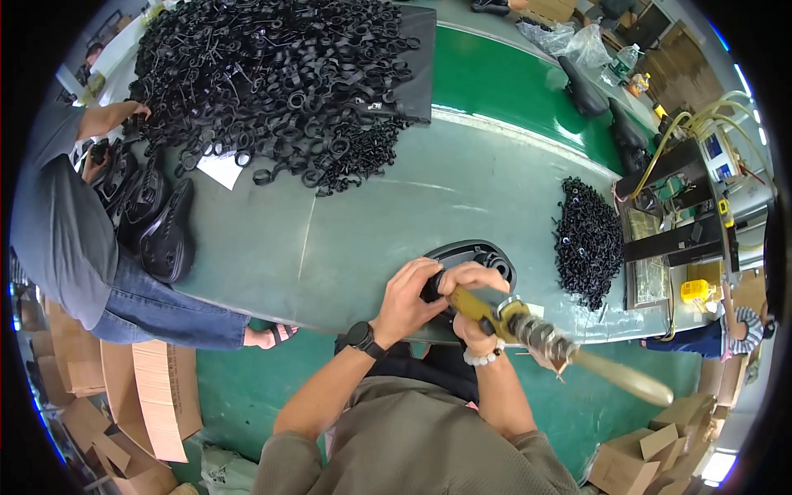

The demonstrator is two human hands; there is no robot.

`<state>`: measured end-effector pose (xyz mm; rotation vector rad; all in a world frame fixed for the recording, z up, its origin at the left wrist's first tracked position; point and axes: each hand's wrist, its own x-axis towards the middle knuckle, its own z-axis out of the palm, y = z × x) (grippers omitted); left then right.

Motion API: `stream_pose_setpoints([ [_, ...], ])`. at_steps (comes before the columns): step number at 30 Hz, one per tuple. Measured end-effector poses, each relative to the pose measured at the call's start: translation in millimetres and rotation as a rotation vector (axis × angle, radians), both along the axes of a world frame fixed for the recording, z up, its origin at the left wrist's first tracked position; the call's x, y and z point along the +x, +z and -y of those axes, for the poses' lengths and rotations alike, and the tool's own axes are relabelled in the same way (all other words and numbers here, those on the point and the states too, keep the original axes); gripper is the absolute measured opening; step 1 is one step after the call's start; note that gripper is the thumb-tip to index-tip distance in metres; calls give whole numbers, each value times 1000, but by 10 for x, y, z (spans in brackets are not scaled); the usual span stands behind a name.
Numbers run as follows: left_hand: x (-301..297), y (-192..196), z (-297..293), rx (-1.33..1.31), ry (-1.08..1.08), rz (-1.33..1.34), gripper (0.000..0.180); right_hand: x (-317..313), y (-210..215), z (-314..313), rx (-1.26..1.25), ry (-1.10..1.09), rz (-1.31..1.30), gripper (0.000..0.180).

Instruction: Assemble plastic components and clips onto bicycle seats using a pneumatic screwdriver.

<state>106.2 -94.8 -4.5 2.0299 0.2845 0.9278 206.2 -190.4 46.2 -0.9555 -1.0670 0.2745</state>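
Observation:
A black bicycle saddle [470, 247] lies upside down at the table's near edge, directly before me. My left hand [408, 293], with a watch at the wrist, has its fingers closed about a small black part [432, 285] at the saddle's near left side. What that part is stays mostly hidden by the fingers. My right hand [472, 279], a beaded bracelet at its wrist, grips a yellow air screwdriver [473, 307]. The tool slants over the saddle, and its hose end points to the lower right. Its tip is hidden behind my hands.
Black ring clamps [305, 91] form a big heap at the far left. A mound of black screws [587, 243] lies to the right, beside a machine frame [672, 243]. Finished-looking saddles [167, 235] stand by a co-worker [70, 223] at left. Cardboard boxes [153, 396] flank me.

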Motion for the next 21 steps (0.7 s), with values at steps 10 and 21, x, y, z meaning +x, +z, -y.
stream_pose_setpoints([
  [10,-385,-8,-1479,318,579,-276,26,-351,622,339,196,149,-238,73],
  [21,-278,123,-629,-307,241,-120,17,-122,537,760,198,-119,-331,100],
])
